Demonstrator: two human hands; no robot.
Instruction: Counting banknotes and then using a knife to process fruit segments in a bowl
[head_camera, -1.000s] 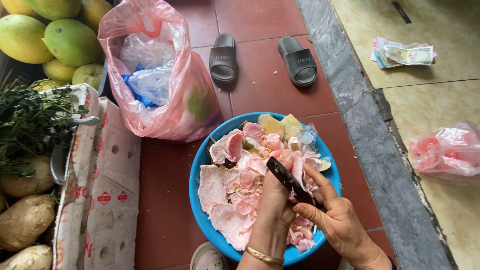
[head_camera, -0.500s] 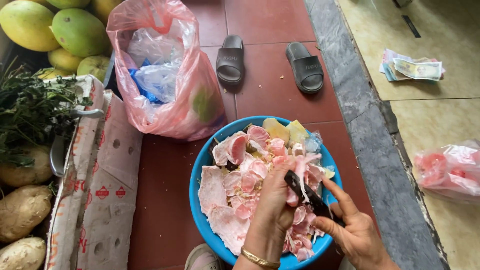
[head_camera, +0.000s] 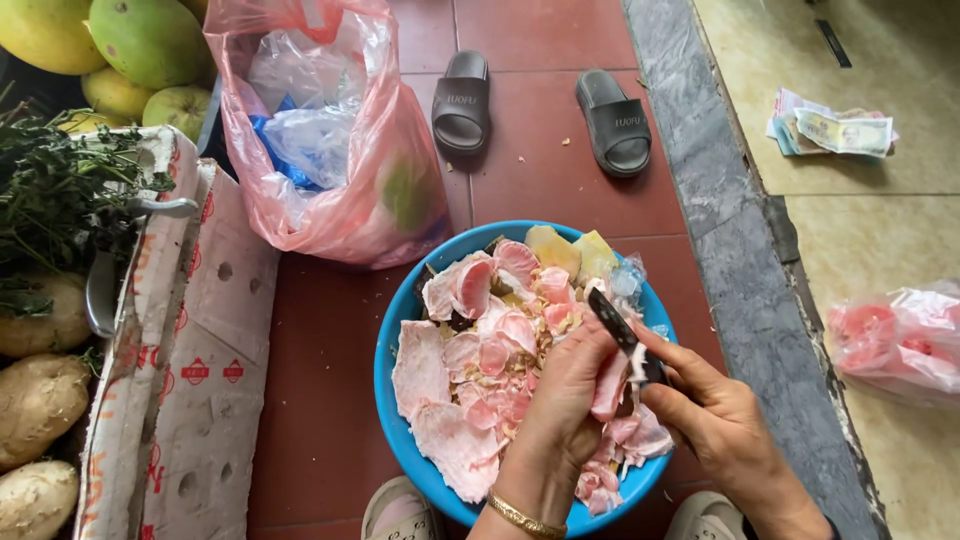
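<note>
Red floor — hands (head_camera: 640, 400) gripping knife (head_camera: 625, 335), peel (head_camera: 608, 385)

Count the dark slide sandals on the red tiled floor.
2. One sandal lies beside the pink plastic bag; the other sandal lies further right, near the grey kerb. Neither is hidden.

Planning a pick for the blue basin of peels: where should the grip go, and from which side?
Likely the blue basin's bare left rim, coming from the left over the red floor. That arc is exposed, while both hands, left hand and right hand, crowd the right side and peels fill the middle.
</note>
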